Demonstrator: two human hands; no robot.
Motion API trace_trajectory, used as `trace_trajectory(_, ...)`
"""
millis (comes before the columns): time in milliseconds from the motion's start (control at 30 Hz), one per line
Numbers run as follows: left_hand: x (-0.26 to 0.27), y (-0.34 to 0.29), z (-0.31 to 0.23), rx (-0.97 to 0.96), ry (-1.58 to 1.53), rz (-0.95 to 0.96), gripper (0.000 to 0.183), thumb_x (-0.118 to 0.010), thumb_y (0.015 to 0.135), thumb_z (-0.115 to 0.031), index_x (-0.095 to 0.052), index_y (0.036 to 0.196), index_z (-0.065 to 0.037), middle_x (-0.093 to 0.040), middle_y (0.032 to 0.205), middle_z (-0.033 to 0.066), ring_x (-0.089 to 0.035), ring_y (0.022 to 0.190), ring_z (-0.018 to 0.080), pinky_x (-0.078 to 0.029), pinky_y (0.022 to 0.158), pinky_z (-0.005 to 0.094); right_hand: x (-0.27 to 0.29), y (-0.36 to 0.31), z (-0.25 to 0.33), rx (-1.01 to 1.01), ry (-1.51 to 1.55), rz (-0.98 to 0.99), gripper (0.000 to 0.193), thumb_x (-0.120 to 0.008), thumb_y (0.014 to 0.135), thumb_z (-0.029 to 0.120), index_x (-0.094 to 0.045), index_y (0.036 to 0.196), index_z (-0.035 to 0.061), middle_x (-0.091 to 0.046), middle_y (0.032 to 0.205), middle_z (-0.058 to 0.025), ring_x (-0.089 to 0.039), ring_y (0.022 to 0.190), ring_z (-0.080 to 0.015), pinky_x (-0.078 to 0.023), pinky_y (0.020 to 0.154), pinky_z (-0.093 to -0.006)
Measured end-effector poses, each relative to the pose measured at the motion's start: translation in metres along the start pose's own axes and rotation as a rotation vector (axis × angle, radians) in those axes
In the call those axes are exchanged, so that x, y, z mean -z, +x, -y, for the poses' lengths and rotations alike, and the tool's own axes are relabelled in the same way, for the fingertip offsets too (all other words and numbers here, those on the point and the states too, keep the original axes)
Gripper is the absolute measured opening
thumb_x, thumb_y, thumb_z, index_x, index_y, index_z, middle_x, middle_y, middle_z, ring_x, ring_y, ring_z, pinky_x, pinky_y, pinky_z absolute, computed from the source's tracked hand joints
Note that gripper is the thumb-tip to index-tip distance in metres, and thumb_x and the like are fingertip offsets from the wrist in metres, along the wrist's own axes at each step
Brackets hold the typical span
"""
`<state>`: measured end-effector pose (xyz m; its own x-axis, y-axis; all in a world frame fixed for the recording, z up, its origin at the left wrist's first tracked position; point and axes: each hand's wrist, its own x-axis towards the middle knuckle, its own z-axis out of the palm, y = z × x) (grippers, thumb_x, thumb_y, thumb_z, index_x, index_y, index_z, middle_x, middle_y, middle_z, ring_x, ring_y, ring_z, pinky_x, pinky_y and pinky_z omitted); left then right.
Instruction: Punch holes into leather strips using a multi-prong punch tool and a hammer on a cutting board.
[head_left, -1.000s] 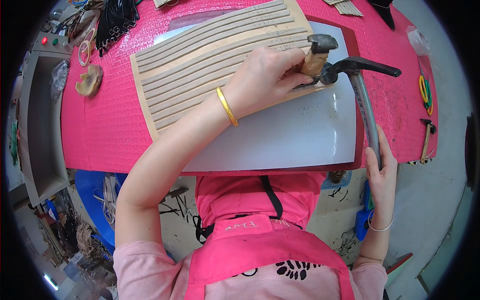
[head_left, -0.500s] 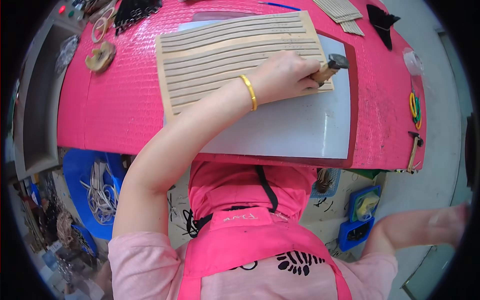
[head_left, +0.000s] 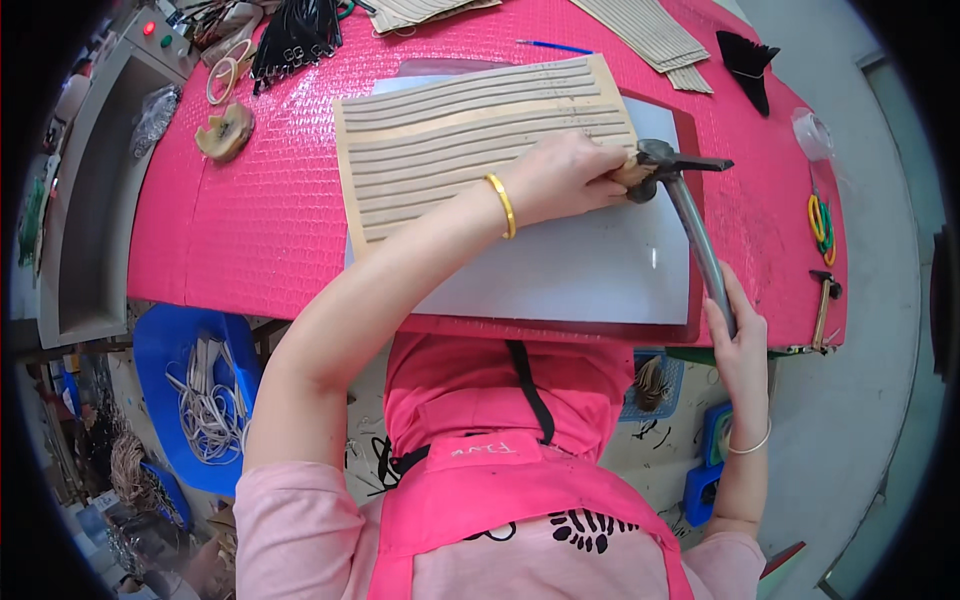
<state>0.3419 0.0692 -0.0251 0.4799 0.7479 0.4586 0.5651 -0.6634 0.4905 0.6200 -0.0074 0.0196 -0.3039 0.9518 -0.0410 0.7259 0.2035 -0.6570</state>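
My left hand [head_left: 575,175] is wrapped round a short tool [head_left: 632,172] with a tan grip and a dark metal top. It rests at the right end of a tan sheet bearing rows of beige strips [head_left: 440,130]; small dark marks dot the strips near that end. At the right, my right hand [head_left: 738,335] grips the grey metal handle of a hammer [head_left: 700,235]. The dark hammer head is against or just over the short tool's top; whether they touch I cannot tell. Beneath the sheet is a white board [head_left: 560,270]; the short tool's lower end is hidden by my fingers.
The pink-covered table [head_left: 250,230] holds scissors [head_left: 822,228], a small hammer [head_left: 824,300], a clear tape roll [head_left: 812,133], and more strip sheets [head_left: 650,35]. A dark red mat [head_left: 690,130] lies under the board. A blue bin [head_left: 165,350] of cords stands below the left edge.
My right hand, previously out at the far right and blurred, has come in with the hammer to the short tool. My left hand keeps its grip; the whole view has shifted slightly.
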Motion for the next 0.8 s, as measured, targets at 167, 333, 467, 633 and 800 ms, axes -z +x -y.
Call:
trace_trajectory(167, 0.051, -0.01, 0.002, 0.408, -0.939, -0.721, 0.022, -0.055, 0.085, -0.017, -0.058, 0.099, 0.0, -0.06, 0.089, 0.0067, -0.06, 0.078, 0.0142, -0.051, 0.068, 0.0266, 0.001, 0.0, -0.018, -0.078, 0.002, -0.043, 0.04, -0.054, 0.081, 0.005, -0.048, 0.12, 0.0033, -0.06, 0.082, -0.0179, -0.055, 0.068, -0.0104, -0.045, 0.064, -0.0266)
trace_trajectory(333, 0.162, -0.137, 0.013, 0.861, -0.835, -0.855, 0.026, -0.048, 0.088, -0.011, -0.049, 0.111, 0.001, -0.054, 0.106, 0.0122, -0.059, 0.091, 0.0179, -0.052, 0.076, 0.0313, 0.015, 0.012, -0.051, 0.016, -0.102, -0.275, 0.037, -0.056, 0.079, 0.004, -0.052, 0.116, -0.0004, -0.059, 0.109, -0.0167, -0.057, 0.101, -0.0184, -0.043, 0.084, -0.0287)
trace_trajectory(467, 0.188, -0.254, 0.043, 1.395, -0.692, -0.521, 0.021, -0.053, 0.086, -0.017, -0.054, 0.102, -0.003, -0.06, 0.082, 0.0023, -0.058, 0.063, 0.0098, -0.051, 0.054, 0.0234, 0.032, 0.037, -0.118, -0.056, -0.268, -0.453, 0.037, -0.054, 0.082, 0.005, -0.051, 0.119, 0.0052, -0.059, 0.106, -0.0189, -0.06, 0.097, -0.0242, -0.045, 0.08, -0.0316)
trace_trajectory(633, 0.191, -0.248, 0.027, 1.558, 0.37, -0.114, 0.026, -0.055, 0.085, -0.021, -0.055, 0.098, 0.001, -0.06, 0.082, 0.0086, -0.059, 0.073, 0.0204, -0.048, 0.06, 0.0301, 0.041, 0.058, -0.112, -0.095, -0.585, -0.281, 0.036, -0.051, 0.084, 0.007, -0.051, 0.12, 0.0052, -0.05, 0.122, -0.0145, -0.049, 0.111, -0.0257, -0.039, 0.089, -0.0318)
trace_trajectory(800, 0.127, -0.109, -0.02, 0.664, 0.552, -0.219, 0.036, -0.065, 0.071, -0.01, -0.056, 0.104, 0.0, -0.055, 0.106, 0.0166, -0.055, 0.095, 0.031, -0.044, 0.082, 0.0367, -0.028, 0.094, 0.0, 0.541, -0.251, 0.099, 0.055, -0.06, 0.071, 0.01, -0.045, 0.124, 0.003, -0.041, 0.129, -0.0158, -0.035, 0.123, -0.0312, -0.025, 0.102, -0.042)
